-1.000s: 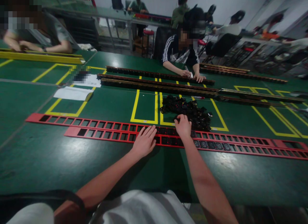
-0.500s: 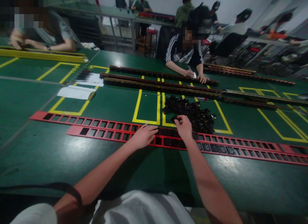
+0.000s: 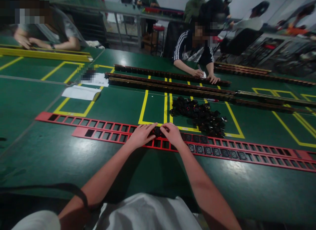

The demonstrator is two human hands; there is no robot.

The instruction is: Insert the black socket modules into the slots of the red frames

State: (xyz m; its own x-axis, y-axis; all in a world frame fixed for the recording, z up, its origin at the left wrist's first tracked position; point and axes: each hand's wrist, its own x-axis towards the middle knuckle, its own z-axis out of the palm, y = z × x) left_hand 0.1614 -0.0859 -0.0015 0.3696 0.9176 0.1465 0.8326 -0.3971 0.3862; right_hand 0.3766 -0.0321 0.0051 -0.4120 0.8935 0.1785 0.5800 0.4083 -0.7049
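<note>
The right hand (image 3: 172, 135) has moved from the black pile (image 3: 198, 115) toward the left hand (image 3: 138, 136), right fingers curled and left ones half-spread around a black socket (image 3: 157, 131) at the far red strip (image 3: 44, 116), grip unclear, seemingly a fitting step calling for even pressing.

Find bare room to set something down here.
Free: green bench nearer than the red rails; also between the nearer white paper and black parts heap. Crowded: around the left hand and right hand; along the dark strips.
</note>
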